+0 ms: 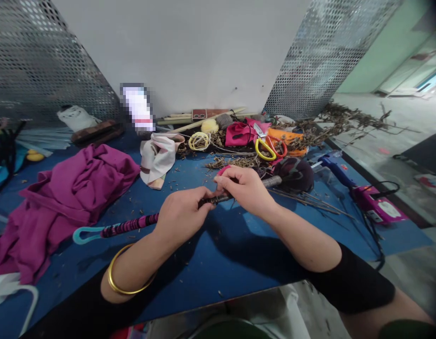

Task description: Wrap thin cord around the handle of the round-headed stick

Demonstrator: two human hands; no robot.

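A long thin rod (pixel 131 226) wrapped in black and purple cord lies across the middle of the view, with a light blue loop (pixel 86 234) at its left end. My left hand (pixel 184 212) is closed around the rod. Just right of it, my right hand (pixel 244 188) pinches at the rod's grey part, and what its fingertips hold is largely hidden. A bit of pink shows behind those fingers. The rod's grey stretch (pixel 272 182) runs on to the right, up to a dark purple-black ball (pixel 294 174) of yarn or cloth.
Purple cloth (pixel 79 188) is heaped at left, near a white rag (pixel 159 157). Behind my hands are scissors (pixel 270 148), pale yarn (pixel 209 125), a pink cloth (pixel 237 134) and dry twigs (pixel 345 122). A blue glue gun (pixel 336 169) and a magenta box (pixel 378 205) with a cable sit right.
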